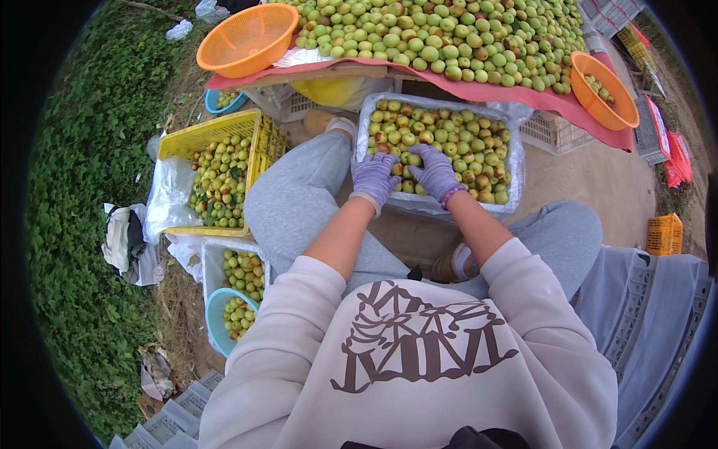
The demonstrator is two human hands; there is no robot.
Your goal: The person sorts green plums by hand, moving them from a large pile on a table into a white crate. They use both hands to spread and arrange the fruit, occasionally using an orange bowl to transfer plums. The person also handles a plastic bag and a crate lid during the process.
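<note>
A plastic-lined crate (519, 168) full of green and reddish-brown jujube-like fruit (449, 134) stands between my legs. My left hand (373, 177), in a purple knitted glove, rests on the fruit at the crate's near left corner. Just right of it, my right hand (435, 170), gloved the same way and with a beaded bracelet at the wrist, lies on the fruit with its fingers spread. The fingertips of both touch fruit; whether either hand grips one is hidden. Beyond the crate, a heap of green fruit (449, 39) covers a table with a red cloth (561, 106).
Orange baskets (247, 42) stand at both ends of the table. At left are a yellow crate (207, 132) of fruit, a lined crate (213, 252) and a light blue basin (216, 314) holding fruit. Grey crates (639, 314) under plastic film lie at lower right; an orange crate (664, 234) sits beyond.
</note>
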